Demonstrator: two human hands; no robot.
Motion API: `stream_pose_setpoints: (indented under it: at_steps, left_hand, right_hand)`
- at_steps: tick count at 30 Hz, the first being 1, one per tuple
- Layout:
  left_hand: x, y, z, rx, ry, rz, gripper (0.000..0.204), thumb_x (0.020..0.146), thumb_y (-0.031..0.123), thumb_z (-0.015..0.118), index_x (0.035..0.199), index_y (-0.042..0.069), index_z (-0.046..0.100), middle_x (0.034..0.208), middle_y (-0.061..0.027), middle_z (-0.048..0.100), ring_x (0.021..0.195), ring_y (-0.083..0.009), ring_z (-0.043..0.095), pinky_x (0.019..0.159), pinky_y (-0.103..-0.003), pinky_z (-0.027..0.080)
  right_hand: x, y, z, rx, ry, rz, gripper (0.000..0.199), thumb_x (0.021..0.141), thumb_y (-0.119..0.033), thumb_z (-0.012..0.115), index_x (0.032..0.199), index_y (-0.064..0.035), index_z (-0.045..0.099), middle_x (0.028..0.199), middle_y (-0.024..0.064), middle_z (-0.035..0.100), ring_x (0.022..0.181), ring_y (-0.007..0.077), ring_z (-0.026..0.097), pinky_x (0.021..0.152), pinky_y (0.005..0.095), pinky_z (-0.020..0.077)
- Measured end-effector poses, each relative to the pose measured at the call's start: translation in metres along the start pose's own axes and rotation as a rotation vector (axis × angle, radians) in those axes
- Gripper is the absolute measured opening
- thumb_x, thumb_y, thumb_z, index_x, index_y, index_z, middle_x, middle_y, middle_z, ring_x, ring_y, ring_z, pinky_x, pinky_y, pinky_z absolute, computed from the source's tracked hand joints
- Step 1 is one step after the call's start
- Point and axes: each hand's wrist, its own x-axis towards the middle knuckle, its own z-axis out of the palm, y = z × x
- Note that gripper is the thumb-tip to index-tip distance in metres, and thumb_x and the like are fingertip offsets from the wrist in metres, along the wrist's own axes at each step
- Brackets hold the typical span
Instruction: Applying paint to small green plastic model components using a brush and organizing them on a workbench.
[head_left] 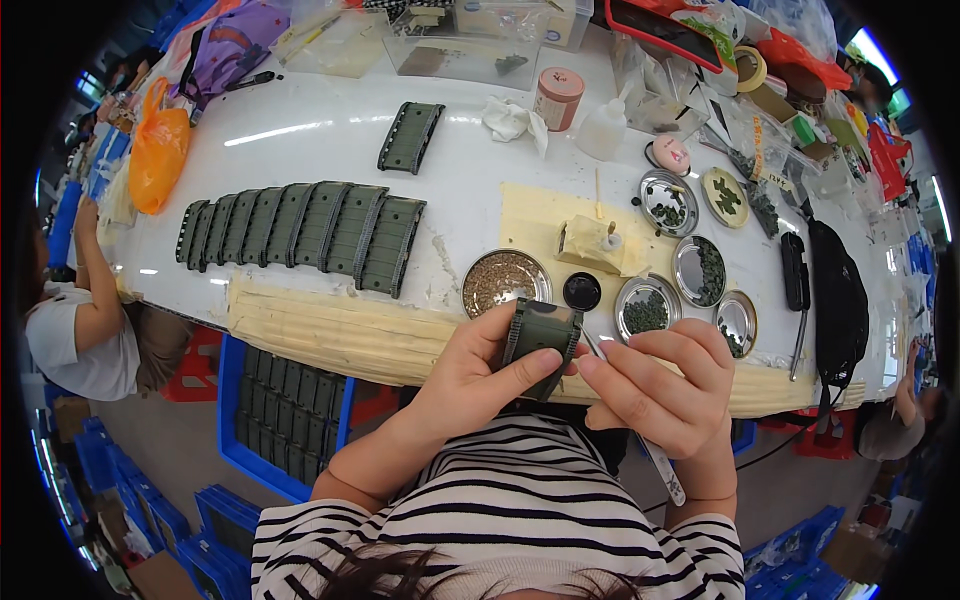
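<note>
My left hand (pixel 470 365) grips a dark green ribbed plastic part (pixel 548 330) with a camouflage patch on its top, thumb across its near face. In my right hand (pixel 665 385) is a pair of tweezers (pixel 658 468), pinched between the fingers. The tips reach the part's right edge; whether they hold a small piece cannot be made out. Just beyond my hands stand a small black pot (pixel 581 291) and a metal dish (pixel 617 303) of dark green bits. A row of similar green parts (pixel 300 228) lies at left, with a single one (pixel 411 138) farther back.
A yellow block (pixel 592 246) with an upright stick sits among several metal dishes. Behind are a pink can (pixel 559 97) and a white squeeze bottle (pixel 601 130). A black pouch (pixel 838 300) lies at right. Below the table's left edge is a blue crate (pixel 228 400). A co-worker (pixel 85 330) sits far left.
</note>
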Motion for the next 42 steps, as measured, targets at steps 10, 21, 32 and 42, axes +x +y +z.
stream_pose_setpoints:
  at_steps: [10, 21, 32, 42]
  left_hand:
    - [-0.002, 0.003, -0.002, -0.123, -0.048, -0.132, 0.025, 0.095, 0.012, 0.056, 0.116, 0.000, 0.051, 0.105, -0.0111, 0.064, 0.094, -0.0162, 0.064, 0.083, -0.029, 0.053]
    - [-0.002, 0.006, 0.000, -0.173, -0.064, -0.143, 0.027, 0.095, 0.013, 0.056, 0.118, 0.000, 0.051, 0.104, -0.0130, 0.065, 0.094, -0.0189, 0.065, 0.084, -0.031, 0.054]
    - [-0.002, -0.001, -0.003, -0.202, -0.091, -0.150, 0.028, 0.094, 0.015, 0.057, 0.116, -0.001, 0.051, 0.097, -0.0133, 0.066, 0.087, -0.0186, 0.066, 0.079, -0.031, 0.054]
    - [0.001, -0.006, -0.006, -0.288, -0.116, -0.235, 0.026, 0.094, 0.014, 0.057, 0.115, 0.000, 0.051, 0.098, -0.0125, 0.066, 0.085, -0.0181, 0.065, 0.078, -0.030, 0.054]
  right_hand:
    - [-0.002, 0.008, -0.001, 0.166, 0.062, 0.047, 0.029, 0.074, -0.033, 0.073, 0.095, -0.0133, 0.071, 0.082, -0.0022, 0.064, 0.070, 0.0146, 0.059, 0.061, 0.0275, 0.0467]
    - [0.002, 0.013, -0.002, 0.163, 0.025, -0.020, 0.030, 0.073, -0.032, 0.073, 0.095, -0.0117, 0.070, 0.081, -0.0020, 0.064, 0.070, 0.0145, 0.059, 0.061, 0.0278, 0.0471]
    - [0.006, 0.014, -0.002, 0.337, -0.003, -0.006, 0.031, 0.070, -0.020, 0.076, 0.094, -0.0025, 0.068, 0.079, 0.0053, 0.064, 0.068, 0.0187, 0.064, 0.055, 0.0275, 0.0514]
    - [-0.002, 0.014, 0.002, 0.354, 0.031, 0.000, 0.031, 0.070, -0.020, 0.077, 0.094, -0.0012, 0.067, 0.079, 0.0067, 0.064, 0.067, 0.0201, 0.064, 0.054, 0.0284, 0.0521]
